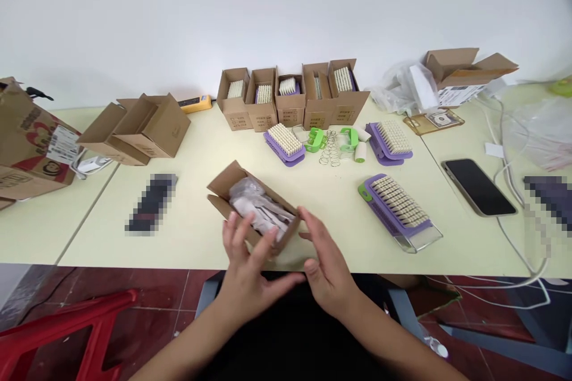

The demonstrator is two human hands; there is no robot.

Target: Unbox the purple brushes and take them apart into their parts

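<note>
An open small cardboard box (252,211) lies tilted on the pale yellow table (187,244), with a plastic-wrapped item (261,209) inside it. My left hand (245,271) rests with spread fingers against the box's near side. My right hand (326,268) sits at the box's right corner, its fingertips at the cardboard. Neither hand clearly grips the box. To the right stands a purple bristle brush (395,208) in a clear plastic case, beyond reach of both hands.
Several packed cardboard boxes (290,98) line the table's back, with loose purple brushes (283,144), green plastic parts (315,140) and metal springs (329,149) before them. A black phone (478,187) lies right; flattened boxes (143,128) stand left. A red stool (62,333) sits below.
</note>
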